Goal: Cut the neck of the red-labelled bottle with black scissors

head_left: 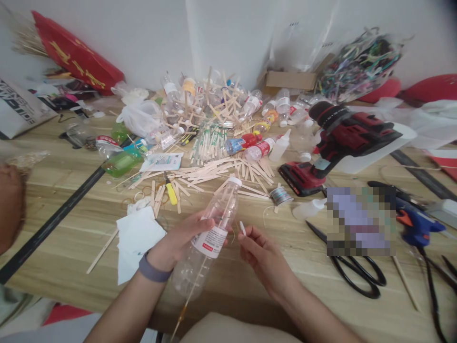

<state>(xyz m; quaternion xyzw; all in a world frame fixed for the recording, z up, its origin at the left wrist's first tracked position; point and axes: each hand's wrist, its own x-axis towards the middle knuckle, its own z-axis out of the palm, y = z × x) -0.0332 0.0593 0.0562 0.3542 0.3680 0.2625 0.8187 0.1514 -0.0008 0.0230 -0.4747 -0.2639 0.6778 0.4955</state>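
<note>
My left hand (187, 233) is wrapped round a clear plastic bottle (223, 209) that has a white cap and a white label. The bottle is tilted, its cap pointing away from me and its base toward my lap. A thin stick (188, 297) shows along the lower bottle and sticks out past its base, with an amber patch on it; whether it lies inside or behind the bottle I cannot tell. Just right of the bottle, my right hand (262, 252) pinches a small white strip (243, 228) between thumb and fingers, apart from the bottle.
Loose wooden sticks (214, 171) and several bottles lie beyond my hands. A yellow-handled screwdriver (171, 191) and white paper (137, 238) are left. To the right are a wire spool (281, 196), red cordless drill (339, 143), black scissors (352, 276) and blue glue gun (417, 224). Another person's arm (10, 209) shows far left.
</note>
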